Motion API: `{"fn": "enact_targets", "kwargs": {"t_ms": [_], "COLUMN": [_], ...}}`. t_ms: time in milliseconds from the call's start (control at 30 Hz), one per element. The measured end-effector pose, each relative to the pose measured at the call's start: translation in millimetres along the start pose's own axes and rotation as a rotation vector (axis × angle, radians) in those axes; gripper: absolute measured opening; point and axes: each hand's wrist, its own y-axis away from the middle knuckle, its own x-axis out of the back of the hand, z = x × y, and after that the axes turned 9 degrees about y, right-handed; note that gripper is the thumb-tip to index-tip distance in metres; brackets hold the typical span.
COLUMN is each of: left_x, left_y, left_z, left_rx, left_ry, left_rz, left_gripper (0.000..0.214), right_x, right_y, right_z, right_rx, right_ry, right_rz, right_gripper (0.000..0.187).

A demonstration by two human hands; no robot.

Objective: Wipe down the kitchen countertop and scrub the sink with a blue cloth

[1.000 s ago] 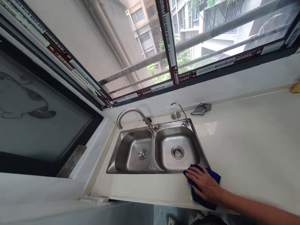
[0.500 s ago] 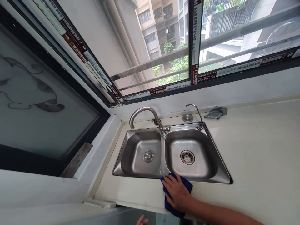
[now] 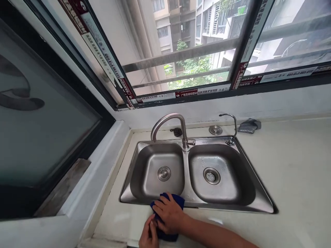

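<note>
Here, both hands meet on a blue cloth (image 3: 168, 199) at the front rim of a steel double sink (image 3: 258, 201).

The right hand (image 3: 169, 215) lies flat on the cloth, fingers spread, pressing it to the tabletop (image 3: 292, 165) below the left basin; the left hand (image 3: 148, 236) pinches the cloth's near edge. Both basins hold only their drain strainers, the right one wet-spotted. A curved tap (image 3: 170, 125) stands between them. Red and white stickers on the window frame (image 3: 186, 93) carry print too small to read.

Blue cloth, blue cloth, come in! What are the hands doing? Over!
Right hand flat on blue cloth, front sink rim. Left hand touching the cloth's near edge. Nothing blocking.
</note>
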Motion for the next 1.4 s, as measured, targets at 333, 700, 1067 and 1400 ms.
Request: {"fn": "enact_targets", "kwargs": {"t_ms": [333,700,1067,1400], "left_x": [0.3,1.1,3.5,3.5], "left_y": [-7.1,-11.0,-19.8,-19.3], "left_z": [58.8,80.0,86.3,100.2], "left_rx": [0.352,0.309,0.336,0.35], "left_ry": [-0.018,-0.255,-0.322,-0.342], "left_rz": [0.018,0.023,0.002,0.008], "left_gripper": [0.053,0.051,0.048,0.047], "right_x": [26.3,86.0,113.7,96.3], "right_y": [56.3,185.9,385.5,328.0], "right_z": [15.7,71.8,175.3,172.9], "right_rx": [0.047,0.007,-0.253,-0.543], "right_ry": [-0.016,0.059,0.522,0.545], "right_rz": [-0.026,-0.03,0.443,0.53], "right_gripper": [0.054,0.064,0.039,0.026]}}
